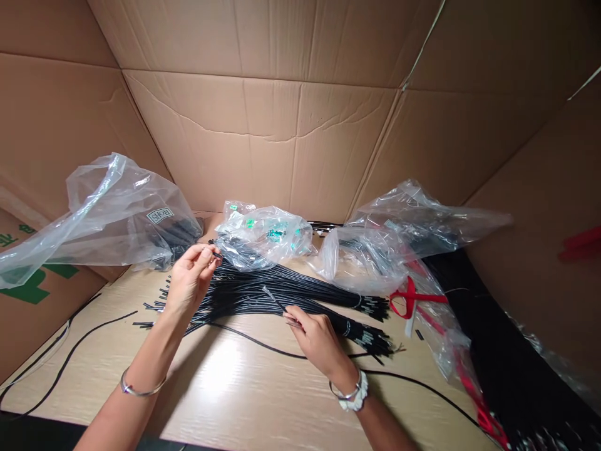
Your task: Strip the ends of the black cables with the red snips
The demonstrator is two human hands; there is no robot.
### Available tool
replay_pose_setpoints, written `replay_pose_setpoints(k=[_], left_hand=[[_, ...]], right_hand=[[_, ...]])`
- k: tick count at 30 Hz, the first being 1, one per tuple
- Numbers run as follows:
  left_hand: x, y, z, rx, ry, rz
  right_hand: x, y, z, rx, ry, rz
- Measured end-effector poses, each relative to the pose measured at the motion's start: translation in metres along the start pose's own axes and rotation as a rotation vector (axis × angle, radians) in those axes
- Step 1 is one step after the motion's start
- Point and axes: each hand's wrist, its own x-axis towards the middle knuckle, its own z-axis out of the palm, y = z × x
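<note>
My left hand point(190, 279) is raised over the left part of the cable bundles, thumb and fingers pinched on a small black piece point(216, 255). It looks like a short tube or cable end, too small to tell. Lower and to the right, my right hand point(317, 341) is closed around a slim pale-tipped tool point(273, 299) that resembles tweezers. Its tip points up and left over the cables. Beneath both hands lie two tied bundles of black cables point(282, 285), their cut ends facing right. A single black cable point(263, 343) runs across the table below them.
Clear plastic bags stand at the left point(136, 194), centre point(263, 238) and right point(375, 250). Red ribbon point(406, 299) and a thick black cable bundle point(493, 338) occupy the right side. Cardboard walls point(263, 106) enclose the wooden table point(263, 407). Loose cable point(70, 357) lies at the left.
</note>
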Motion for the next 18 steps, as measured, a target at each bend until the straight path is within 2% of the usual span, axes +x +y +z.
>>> replay_pose_setpoints(k=[4, 6, 8, 11, 14, 17, 18], left_hand=[[-0.009, -0.012, 0.030, 0.088, -0.150, -0.073], [-0.006, -0.016, 0.057, 0.153, -0.282, -0.101], [0.001, -0.018, 0.092, 0.219, -0.439, -0.074], [0.014, -0.021, 0.161, 0.296, -0.696, 0.021], [0.027, -0.031, 0.240, 0.339, -0.899, 0.157], [0.044, -0.045, 0.324, 0.528, -1.022, 0.458], [0.049, -0.050, 0.352, 0.599, -1.031, 0.566]], right_hand=[[0.004, 0.001, 0.000, -0.012, -0.019, 0.042], [0.006, 0.003, 0.000, -0.061, -0.022, 0.051], [0.007, 0.004, 0.000, -0.108, -0.029, 0.059], [0.009, 0.005, 0.001, -0.158, -0.064, 0.081], [0.009, 0.007, 0.004, -0.234, -0.115, 0.078], [0.009, 0.011, 0.010, -0.300, -0.128, 0.058], [0.009, 0.012, 0.012, -0.307, -0.133, 0.041]])
